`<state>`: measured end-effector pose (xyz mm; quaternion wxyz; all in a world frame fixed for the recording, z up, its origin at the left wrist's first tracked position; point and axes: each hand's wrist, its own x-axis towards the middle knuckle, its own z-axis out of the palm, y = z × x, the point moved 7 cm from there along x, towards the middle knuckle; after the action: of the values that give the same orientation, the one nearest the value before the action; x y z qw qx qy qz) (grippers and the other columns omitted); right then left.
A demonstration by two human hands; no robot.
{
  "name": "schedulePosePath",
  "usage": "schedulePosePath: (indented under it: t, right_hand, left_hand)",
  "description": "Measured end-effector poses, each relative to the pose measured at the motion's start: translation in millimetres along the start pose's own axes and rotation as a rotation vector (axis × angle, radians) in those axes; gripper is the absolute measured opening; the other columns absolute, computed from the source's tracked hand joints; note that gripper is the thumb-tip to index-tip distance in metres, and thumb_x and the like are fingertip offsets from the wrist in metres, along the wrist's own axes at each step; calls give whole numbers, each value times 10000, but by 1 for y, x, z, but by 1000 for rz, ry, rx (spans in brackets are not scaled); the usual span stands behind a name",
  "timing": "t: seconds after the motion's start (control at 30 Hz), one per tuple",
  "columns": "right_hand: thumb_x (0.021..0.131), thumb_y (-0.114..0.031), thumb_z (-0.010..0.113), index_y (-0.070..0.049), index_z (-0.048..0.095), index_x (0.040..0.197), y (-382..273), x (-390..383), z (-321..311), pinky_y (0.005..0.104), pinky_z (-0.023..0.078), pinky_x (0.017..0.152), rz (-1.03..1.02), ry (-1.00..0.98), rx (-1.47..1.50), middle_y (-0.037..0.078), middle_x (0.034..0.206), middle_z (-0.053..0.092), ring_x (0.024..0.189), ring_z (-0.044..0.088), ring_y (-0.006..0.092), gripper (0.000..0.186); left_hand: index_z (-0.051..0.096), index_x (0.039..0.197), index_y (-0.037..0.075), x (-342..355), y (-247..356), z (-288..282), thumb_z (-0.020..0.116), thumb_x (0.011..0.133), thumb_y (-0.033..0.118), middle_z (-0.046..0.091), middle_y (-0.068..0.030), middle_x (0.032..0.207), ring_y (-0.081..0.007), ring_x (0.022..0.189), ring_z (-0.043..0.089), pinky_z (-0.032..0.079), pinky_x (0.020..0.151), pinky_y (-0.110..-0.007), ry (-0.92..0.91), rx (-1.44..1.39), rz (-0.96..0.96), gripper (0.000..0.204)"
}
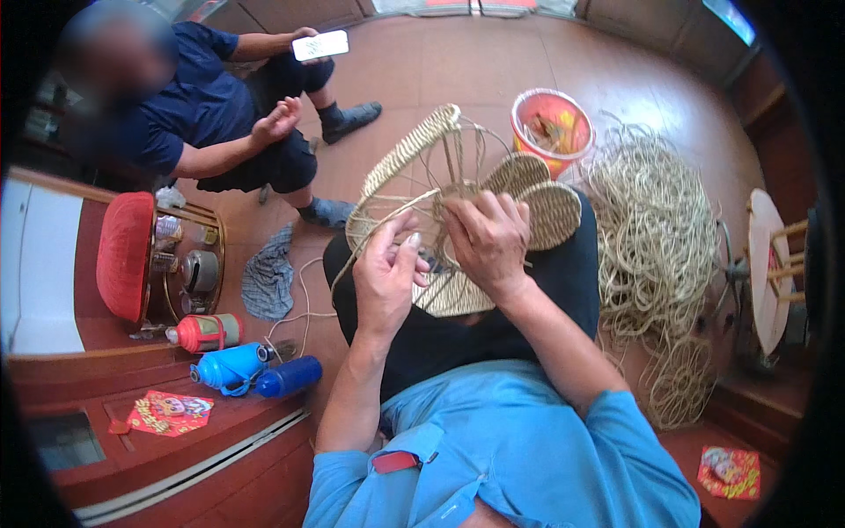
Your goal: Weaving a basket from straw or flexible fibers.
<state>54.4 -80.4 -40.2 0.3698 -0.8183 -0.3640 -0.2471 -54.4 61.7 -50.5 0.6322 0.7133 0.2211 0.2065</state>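
On lap: half-woven pale straw basket frame (444,189)
Left hand (385,277): pinching straw strand
Right hand (487,239): closed on weave
Floor: brown tile (458,70), loose straw heap (656,238), orange bucket (552,128)
Wooden bench (176,422): blue flasks (255,371)

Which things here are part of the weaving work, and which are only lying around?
In the work: half-woven straw basket frame, held by left hand and right hand; loose pile of pale straw cord.
Lying about: blue plastic flask, grey checked cloth, orange plastic bucket.
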Motion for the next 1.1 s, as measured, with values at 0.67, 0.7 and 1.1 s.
schedulePosePath:
  t: [0.67, 0.7, 1.1]
  right_hand:
    - [933, -257, 823, -230, 773, 1170, -4, -6, 4, 436, 427, 824, -41, -85, 25, 25, 1015, 660, 924, 638, 260, 244]
    - [924, -249, 827, -237, 772, 1184, -9, -7, 4, 434, 427, 827, -115, -91, 12, 25, 1028, 654, 930, 636, 258, 266]
    - [957, -201, 804, -217, 754, 1080, 1, -4, 7, 423, 420, 821, -107, -123, 25, -11, 952, 679, 877, 630, 250, 134]
  left_hand:
    - [582, 1357, 6, 15, -20, 30, 714, 1095, 110, 718, -36, 978, -22, 740, 599, 477, 609, -189, 52, -289, 83, 312]
    - [582, 1357, 6, 9, -11, 23, 714, 1095, 110, 718, -36, 978, -22, 740, 599, 477, 609, -189, 56, -285, 82, 312]
    - [743, 1180, 62, -115, -202, -415, 850, 1015, 323, 513, 104, 735, -6, 542, 402, 261, 477, -207, 802, -451, -369, 326]
